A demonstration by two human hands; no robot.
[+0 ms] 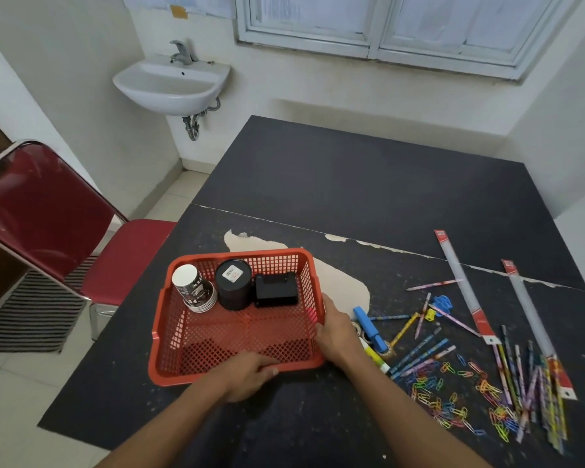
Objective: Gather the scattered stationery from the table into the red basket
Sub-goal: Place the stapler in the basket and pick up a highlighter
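- Red basket [169,373] sat at the left of the table [368,184], near the front edge. My guess was that it was being steadied or shifted toward the clutter, which lay on its right.
- Along the basket's far wall stood a stack of paper cups [195,288], a black canister [233,285] and a black box [276,290], side by side. The front half of the mesh floor was bare, leaving room for the stationery.
- Left hand [247,373] gripped the near rim, fingers curled over the edge, forearm coming in low from the bottom of the view.
- Right hand [335,332] held the right wall near its front corner. Fingers were folded onto the rim, wrist angled inward. Neither hand carried any stationery.
- Just beside the right hand lay a blue highlighter [370,329].
- Farther right, patterned pencils [419,358] lay fanned out and coloured paper clips [453,400] were strewn loose.
- Two packaged rulers [463,285] lay slanted across the table seam. Nothing here had been gathered yet, and the clips looked the slowest job.
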